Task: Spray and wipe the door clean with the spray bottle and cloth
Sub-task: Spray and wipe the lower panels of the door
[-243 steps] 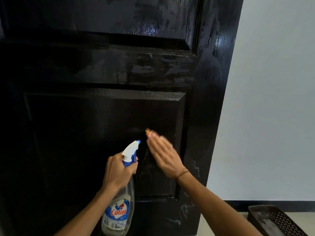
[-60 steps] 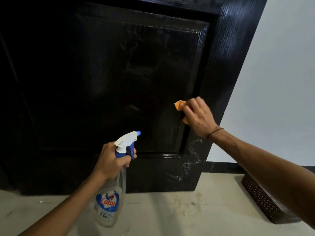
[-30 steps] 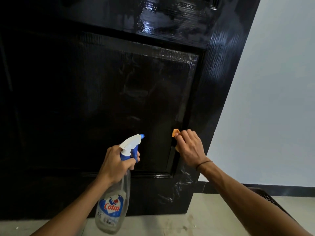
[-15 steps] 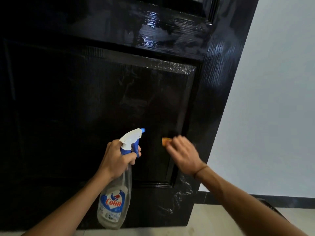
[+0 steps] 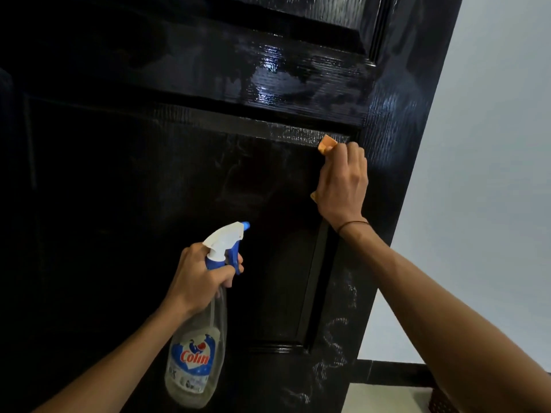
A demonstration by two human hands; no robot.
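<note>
A glossy black panelled door (image 5: pixel 149 189) fills most of the view, with wet streaks on its cross rail and right stile. My left hand (image 5: pixel 198 281) grips the neck of a clear spray bottle (image 5: pixel 196 347) with a white and blue trigger head, its nozzle pointing at the lower panel. My right hand (image 5: pixel 343 183) presses an orange cloth (image 5: pixel 326 143) against the top right corner of the lower panel; only the cloth's edges show past my fingers.
A pale wall (image 5: pixel 477 204) stands to the right of the door's edge, with a black skirting strip (image 5: pixel 390 372) along its foot. A bit of light floor (image 5: pixel 384 397) and the corner of a dark basket (image 5: pixel 436 402) show at the bottom right.
My right hand has moved the cloth up along the panel's right edge to its top corner. My left hand with the bottle has stayed about where it was.
</note>
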